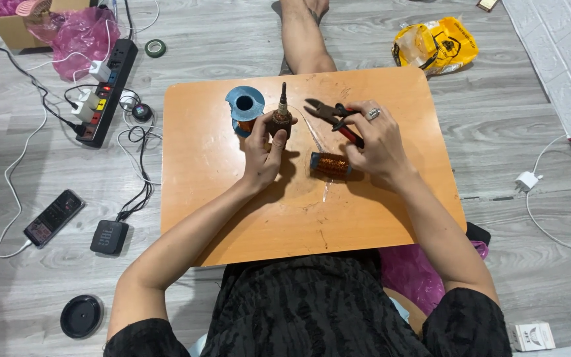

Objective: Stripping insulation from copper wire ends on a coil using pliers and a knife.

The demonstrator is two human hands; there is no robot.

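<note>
Item 1: my left hand (264,153), just left of the middle of the low orange table (232,211). Its fingers are wrapped round a motor armature (281,119), held upright with the thin shaft pointing toward 12 o'clock.

Item 2: my right hand (373,140), at 3 o'clock from the left hand and apart from it. Its fingers are closed on the red handles of a pair of cutting pliers (330,114), whose dark nose points toward 9 o'clock, at the armature, with the tips just short of it. I cannot tell whether the jaws are parted.

Item 3: a copper wire coil (330,164), lying on its side on the table at 6 o'clock from the pliers, touching the heel of my right hand.

Item 4: a blue spool (244,106), standing on the table at 10 o'clock from the armature, just beside it.

Item 5: floor at 9 o'clock of the table: a black power strip (110,89) with chargers plugged in, a smartphone (54,217) on a white cable, a small black speaker (109,237), and a round black lid (81,316) toward 7 o'clock.

Item 6: floor at 11 o'clock: a pink plastic bag (77,33) and a roll of green tape (155,47).

Item 7: floor at 1 o'clock: a yellow bag (437,43). At 3 o'clock, a white charger (527,180) with its cable.
</note>
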